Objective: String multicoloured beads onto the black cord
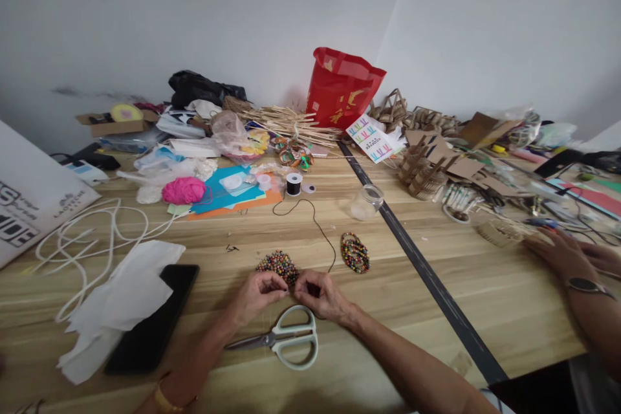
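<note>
A round patch of many-coloured beads (278,264) lies on the wooden desk (388,284), near the front edge and just ahead of the two hands. The left hand (257,294) and the right hand (320,294) are brought together at the patch's near edge, fingertips almost meeting. The grip of each hand is pressed together in a pinch at the bead patch; what exactly is pinched between the fingertips cannot be made out. A thin black cord (317,226) is seen running from beside the right hand up across the desk to a small black spool (294,184). A second beaded oval (355,252) lies just to the right of the cord, apart from the hands. White-handled scissors (286,339) lie closed on the desk just below the wrists. To the left, a black phone (155,326) is partly covered by white tissue (126,297). Further back, a pink ball of yarn (184,190), a clear jar (367,201) and a red bag (342,89) are found. At the far right, another person's hand (557,249) rests on the desk.
</note>
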Motion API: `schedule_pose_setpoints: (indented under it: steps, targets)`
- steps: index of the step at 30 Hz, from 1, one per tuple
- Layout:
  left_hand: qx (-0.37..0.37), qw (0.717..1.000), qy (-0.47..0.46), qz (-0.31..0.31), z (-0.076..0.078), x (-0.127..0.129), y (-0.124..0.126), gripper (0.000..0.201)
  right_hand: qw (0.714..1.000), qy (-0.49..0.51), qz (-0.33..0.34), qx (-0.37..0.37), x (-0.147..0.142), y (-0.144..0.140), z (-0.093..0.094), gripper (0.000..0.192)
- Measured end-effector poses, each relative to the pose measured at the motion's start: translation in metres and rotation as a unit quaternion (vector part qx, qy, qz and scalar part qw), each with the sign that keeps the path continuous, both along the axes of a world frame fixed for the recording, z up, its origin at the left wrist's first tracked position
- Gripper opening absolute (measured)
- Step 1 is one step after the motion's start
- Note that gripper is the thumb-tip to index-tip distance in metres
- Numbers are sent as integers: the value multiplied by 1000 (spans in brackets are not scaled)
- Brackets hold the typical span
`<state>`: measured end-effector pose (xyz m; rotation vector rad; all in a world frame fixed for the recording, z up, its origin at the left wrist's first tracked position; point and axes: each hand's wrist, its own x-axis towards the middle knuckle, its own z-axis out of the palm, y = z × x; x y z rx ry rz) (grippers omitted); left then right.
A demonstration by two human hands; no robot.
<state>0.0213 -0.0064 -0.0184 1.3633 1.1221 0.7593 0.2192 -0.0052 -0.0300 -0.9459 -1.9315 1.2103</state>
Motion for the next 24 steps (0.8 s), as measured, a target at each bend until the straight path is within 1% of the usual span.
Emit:
schedule_pose_setpoints:
  steps: [8,16,24]
  targets:
    - [11,1000,1,-6,-4,0,1,13,1000,-2,1,13,0,0,0,10]
    - [13,1000,4,-9,-3,0,0,13,1000,-10,5,17,1,0,-4,10]
    - [22,1000,3,-13,-7,0,1,15,999,-21,7,30,1,1,-3,9]
